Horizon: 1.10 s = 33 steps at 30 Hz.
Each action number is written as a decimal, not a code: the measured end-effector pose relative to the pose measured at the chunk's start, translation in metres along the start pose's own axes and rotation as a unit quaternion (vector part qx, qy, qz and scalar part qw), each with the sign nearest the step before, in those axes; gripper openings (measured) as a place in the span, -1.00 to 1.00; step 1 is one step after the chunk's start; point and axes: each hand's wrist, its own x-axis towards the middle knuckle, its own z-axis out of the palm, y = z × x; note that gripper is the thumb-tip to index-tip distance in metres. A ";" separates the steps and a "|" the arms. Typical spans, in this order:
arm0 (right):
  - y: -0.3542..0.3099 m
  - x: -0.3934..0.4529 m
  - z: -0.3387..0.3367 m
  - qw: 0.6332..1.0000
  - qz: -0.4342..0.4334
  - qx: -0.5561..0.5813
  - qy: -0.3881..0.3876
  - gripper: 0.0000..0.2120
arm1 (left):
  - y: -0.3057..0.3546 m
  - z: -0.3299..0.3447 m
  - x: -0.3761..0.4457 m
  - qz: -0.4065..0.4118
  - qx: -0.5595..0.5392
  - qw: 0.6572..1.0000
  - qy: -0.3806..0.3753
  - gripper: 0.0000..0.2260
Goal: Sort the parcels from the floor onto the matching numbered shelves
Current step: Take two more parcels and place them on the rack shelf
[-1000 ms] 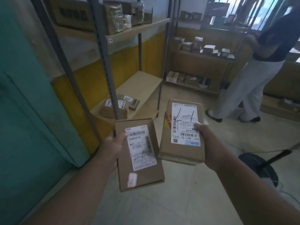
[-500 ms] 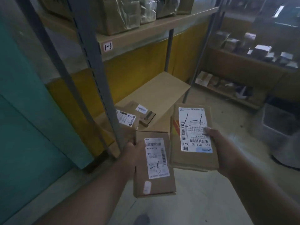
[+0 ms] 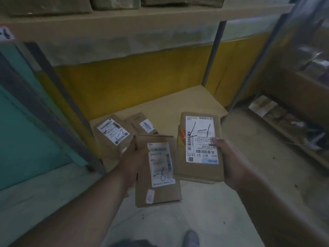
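Two flat cardboard parcels, likely light and stiff: the left hand (image 3: 132, 162) grips the "1-8" parcel (image 3: 157, 171) by its long edge, the right hand (image 3: 229, 161) wraps the "1-1" parcel (image 3: 200, 147) (thumb on label). Beyond, two parcels (image 3: 122, 131) lie on the low shelf (image 3: 187, 102).

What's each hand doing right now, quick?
Left hand: grips the flat brown cardboard parcel marked 1-8.
Right hand: grips the flat brown cardboard parcel marked 1-1.
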 end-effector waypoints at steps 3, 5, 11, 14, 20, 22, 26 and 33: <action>-0.023 0.029 -0.014 0.999 0.024 -0.035 -0.025 -0.64 | 0.009 0.025 -0.008 0.013 -0.016 0.998 0.053 -0.77; -0.036 0.049 -0.011 0.997 0.023 -0.052 -0.043 -0.68 | 0.014 0.033 -0.007 0.013 -0.026 0.995 0.096 -0.80; -0.046 0.112 0.000 0.993 0.059 -0.058 -0.085 -0.60 | 0.021 0.027 0.020 -0.004 -0.043 0.985 0.167 -0.69; -0.046 0.143 -0.002 0.993 0.057 -0.066 -0.082 -0.62 | 0.011 0.021 0.046 -0.026 -0.041 0.977 0.206 -0.64; -0.059 0.223 0.015 0.987 0.057 -0.134 -0.070 -0.69 | 0.007 0.042 0.079 -0.046 -0.012 0.960 0.276 -0.66; -0.056 0.257 0.028 0.983 0.069 -0.156 -0.075 -0.70 | 0.006 0.049 0.090 -0.058 -0.007 0.949 0.310 -0.67; -0.034 0.327 0.052 0.959 0.074 -0.243 -0.124 -0.68 | 0.004 0.065 0.109 -0.080 -0.048 0.926 0.367 -0.74; -0.002 0.394 0.055 0.938 0.060 -0.322 -0.116 -0.63 | -0.020 0.102 0.120 -0.092 -0.122 0.901 0.405 -0.76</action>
